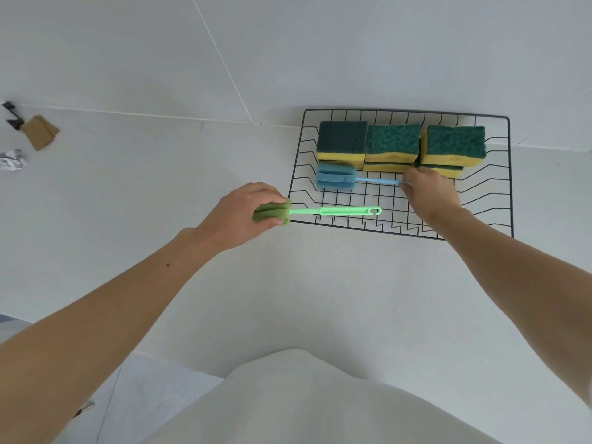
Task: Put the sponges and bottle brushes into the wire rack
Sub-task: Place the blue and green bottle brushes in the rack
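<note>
A black wire rack (509, 174) is sitting on a white counter (160, 174), holding green-and-yellow sponges (392, 145) stacked along its far side and a blue brush (336, 177) just nearer. The right hand (431, 193) is pinching the blue brush's handle. The left hand (243, 216) is gripping a green brush (320, 212) by its foam head, its handle reaching over the rack's near left edge.

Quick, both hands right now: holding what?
Left hand: closed on the green bottle brush by its sponge head.
Right hand: closed on the blue bottle brush handle.
</note>
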